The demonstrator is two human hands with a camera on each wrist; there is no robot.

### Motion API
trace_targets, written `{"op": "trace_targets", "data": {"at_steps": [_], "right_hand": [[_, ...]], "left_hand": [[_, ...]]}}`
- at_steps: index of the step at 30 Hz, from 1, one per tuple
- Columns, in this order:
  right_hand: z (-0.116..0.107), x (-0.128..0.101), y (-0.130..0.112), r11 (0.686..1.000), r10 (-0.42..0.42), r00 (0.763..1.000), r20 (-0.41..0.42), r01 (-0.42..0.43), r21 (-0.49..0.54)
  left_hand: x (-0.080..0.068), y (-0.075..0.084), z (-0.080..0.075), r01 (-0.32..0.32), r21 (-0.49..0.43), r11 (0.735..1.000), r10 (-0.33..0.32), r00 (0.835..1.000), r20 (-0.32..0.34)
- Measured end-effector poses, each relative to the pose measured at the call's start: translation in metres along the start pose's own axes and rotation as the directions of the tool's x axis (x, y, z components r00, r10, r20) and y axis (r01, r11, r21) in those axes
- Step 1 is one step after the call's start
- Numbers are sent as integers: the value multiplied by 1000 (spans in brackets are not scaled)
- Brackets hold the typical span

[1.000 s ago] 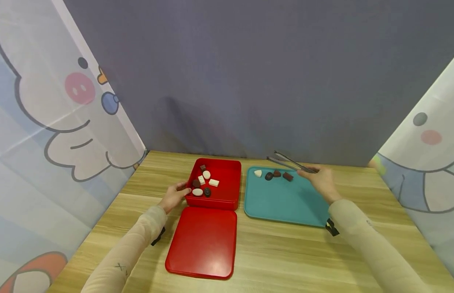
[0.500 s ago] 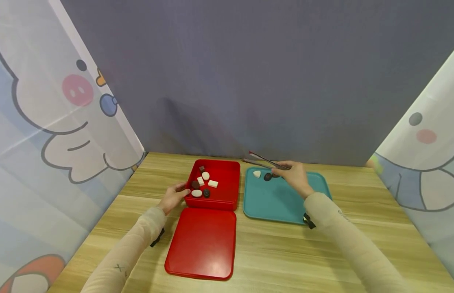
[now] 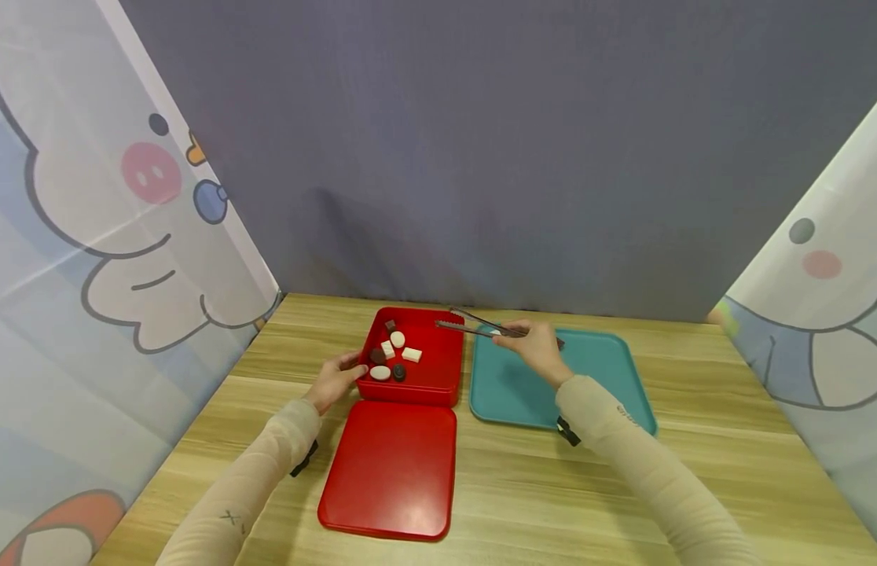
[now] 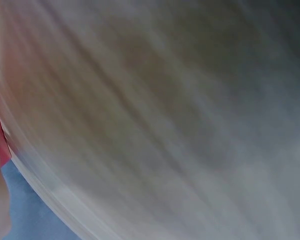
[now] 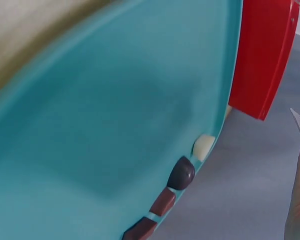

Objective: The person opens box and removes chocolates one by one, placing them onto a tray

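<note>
My left hand (image 3: 337, 380) grips the left wall of an open red box (image 3: 442, 376), thumb over the rim. Inside the box, mostly to the left, lie several white and dark chocolates, among them a white oval one (image 3: 379, 373). My right hand (image 3: 540, 351) holds metal tongs (image 3: 468, 328) that point left. Their toothed tips stand apart over the right side of the box, with nothing between them. Below that hand is a teal tray (image 3: 601, 381). In the right wrist view, a white chocolate (image 5: 203, 147), a dark one (image 5: 181, 173) and brown ones (image 5: 163, 201) line its far edge.
A flat red lid (image 3: 389, 472) lies directly in front of the box on the wooden table (image 3: 523, 503). Behind the table hangs a grey cloth (image 3: 495, 157), with printed cartoon curtains (image 3: 155, 173) at both sides. A blurred sleeve (image 4: 155, 125) fills most of the left wrist view.
My right hand has carried the tongs leftward from above the tray until their tips are over the red box. The left hand and the chocolates in the box stay put.
</note>
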State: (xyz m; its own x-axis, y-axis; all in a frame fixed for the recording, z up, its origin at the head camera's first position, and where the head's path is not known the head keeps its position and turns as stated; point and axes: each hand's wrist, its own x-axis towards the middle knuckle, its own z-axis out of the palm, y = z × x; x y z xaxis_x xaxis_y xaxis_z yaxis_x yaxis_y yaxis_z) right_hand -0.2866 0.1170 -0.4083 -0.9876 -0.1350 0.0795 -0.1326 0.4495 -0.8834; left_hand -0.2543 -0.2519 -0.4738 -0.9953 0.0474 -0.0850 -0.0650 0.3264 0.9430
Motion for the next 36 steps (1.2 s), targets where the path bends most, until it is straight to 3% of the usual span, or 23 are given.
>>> {"op": "trace_targets", "data": {"at_steps": [20, 36], "right_hand": [[45, 1, 8, 999, -21, 998, 61, 23, -30], [63, 4, 5, 999, -9, 995, 103, 12, -33]], "left_hand": [[-1, -4, 0, -5, 0, 1000, 5, 1000, -6], [-1, -2, 2, -10, 11, 1000, 10, 1000, 7]]}}
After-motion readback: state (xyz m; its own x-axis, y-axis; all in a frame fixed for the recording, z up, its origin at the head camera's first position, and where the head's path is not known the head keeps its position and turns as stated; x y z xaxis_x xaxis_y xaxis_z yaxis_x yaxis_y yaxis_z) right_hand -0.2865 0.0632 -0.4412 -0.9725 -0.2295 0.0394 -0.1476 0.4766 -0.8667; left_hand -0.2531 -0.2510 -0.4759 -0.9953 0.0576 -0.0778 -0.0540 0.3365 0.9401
